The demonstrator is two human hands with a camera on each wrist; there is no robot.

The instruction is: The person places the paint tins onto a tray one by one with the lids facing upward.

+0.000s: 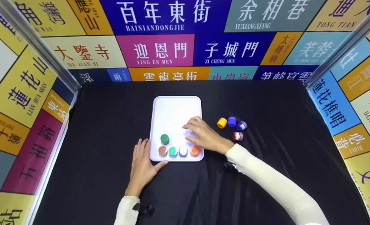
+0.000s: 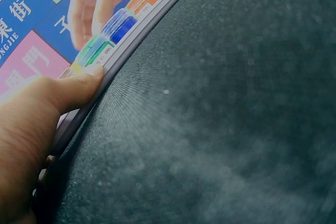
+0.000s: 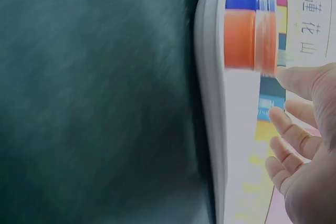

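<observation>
A white tray (image 1: 176,117) lies on the black cloth. Small paint jars line its front edge: a brown jar (image 1: 162,151), a light green jar (image 1: 172,152), a blue jar with a pale top (image 1: 183,152) and an orange jar (image 1: 195,151). Behind the brown one stands a dark green jar (image 1: 164,138). My left hand (image 1: 142,162) rests at the tray's front left corner, fingers straight along the side, thumb (image 2: 84,85) on the front rim. Over the tray's right side my right hand (image 1: 202,134) hovers with bent, parted fingers and holds nothing. Its thumb is near the orange jar (image 3: 240,39).
Right of the tray, on the cloth, are a yellow jar (image 1: 222,122), a blue jar (image 1: 232,121), a dark blue jar (image 1: 241,126) and a red jar (image 1: 237,136). Panels with printed signs (image 1: 163,50) wall in the back and both sides.
</observation>
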